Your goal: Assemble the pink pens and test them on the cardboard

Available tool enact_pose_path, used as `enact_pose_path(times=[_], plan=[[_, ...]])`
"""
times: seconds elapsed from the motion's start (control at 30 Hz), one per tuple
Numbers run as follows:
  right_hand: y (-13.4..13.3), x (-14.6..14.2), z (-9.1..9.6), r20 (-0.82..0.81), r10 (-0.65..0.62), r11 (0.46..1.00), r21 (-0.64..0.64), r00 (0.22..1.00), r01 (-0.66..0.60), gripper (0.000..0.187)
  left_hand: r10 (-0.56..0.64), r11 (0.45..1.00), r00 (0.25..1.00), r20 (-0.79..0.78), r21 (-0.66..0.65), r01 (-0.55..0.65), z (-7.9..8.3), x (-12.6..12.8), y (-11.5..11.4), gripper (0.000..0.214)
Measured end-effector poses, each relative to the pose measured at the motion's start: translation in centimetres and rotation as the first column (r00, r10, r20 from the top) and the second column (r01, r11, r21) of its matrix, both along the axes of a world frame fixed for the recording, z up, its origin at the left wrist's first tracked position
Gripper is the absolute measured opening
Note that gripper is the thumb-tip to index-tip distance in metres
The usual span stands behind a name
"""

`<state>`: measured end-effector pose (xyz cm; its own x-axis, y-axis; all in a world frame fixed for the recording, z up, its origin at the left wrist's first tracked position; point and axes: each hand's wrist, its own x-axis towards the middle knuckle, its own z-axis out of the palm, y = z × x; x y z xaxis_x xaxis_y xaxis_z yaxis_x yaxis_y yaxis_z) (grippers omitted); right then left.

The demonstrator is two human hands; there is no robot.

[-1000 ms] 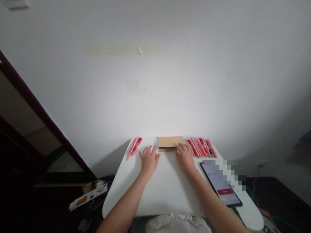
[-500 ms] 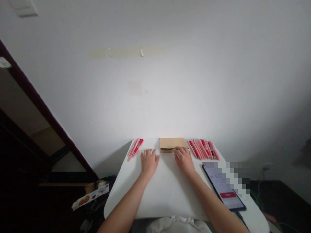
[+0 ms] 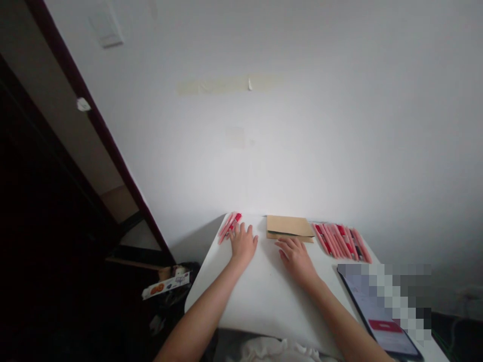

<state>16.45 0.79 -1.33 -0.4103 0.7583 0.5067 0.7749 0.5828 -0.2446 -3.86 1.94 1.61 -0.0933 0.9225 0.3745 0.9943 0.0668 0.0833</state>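
1. Worktop (image 3: 264, 301) — white with rounded corners, its far edge set against a pale wall (image 3: 302, 151).
2. Left hand (image 3: 243, 245): lies palm down near the far left corner of the worktop. The grip is wide, with the fingers spread flat and holding nothing. The fingertips reach the near side of the small pen cluster (image 3: 229, 229) and appear to touch it.
3. Small pen cluster: a few pink and red pens lying side by side at the far left corner, angled towards the wall.
4. Right hand (image 3: 297, 255): lies palm down near the middle of the worktop. The grip is wide, with the fingers extended and holding nothing. The fingertips stop just beside the front edge of the cardboard packet (image 3: 289, 226); it cannot be told whether they touch.
5. Cardboard packet: flat and brown, at the far edge of the worktop between the two groups of pens. A dark slit runs along its front edge.
6. Pen row (image 3: 341, 241): pink and red pens laid parallel, just to the right of the packet and well apart from both hands.
7. Phone (image 3: 385, 329): lies flat at the near right with the screen lit and a red bar showing — its upper part is blurred.
8. Surroundings: a tape strip (image 3: 230, 84) and a switch plate (image 3: 105, 30) on the wall, and a printed carton (image 3: 166, 286) on the floor to the left.
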Motion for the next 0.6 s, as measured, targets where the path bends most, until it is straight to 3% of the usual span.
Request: enact_pose_path(times=[0.2, 0.6], plan=[[-0.4, -1.3, -0.3, 0.032, 0.152, 0.988, -0.037, 0.988, -0.151, 0.037, 0.045, 0.999, 0.999, -0.007, 0.031, -0.044, -0.2, -1.5, 0.4, 0.046], [-0.7, -1.9, -0.6, 0.051, 0.19, 0.98, -0.076, 0.98, -0.186, 0.033, 0.138, 0.987, 0.99, 0.029, 0.077, -0.14, -1.9, -4.2, 2.3, 0.05]])
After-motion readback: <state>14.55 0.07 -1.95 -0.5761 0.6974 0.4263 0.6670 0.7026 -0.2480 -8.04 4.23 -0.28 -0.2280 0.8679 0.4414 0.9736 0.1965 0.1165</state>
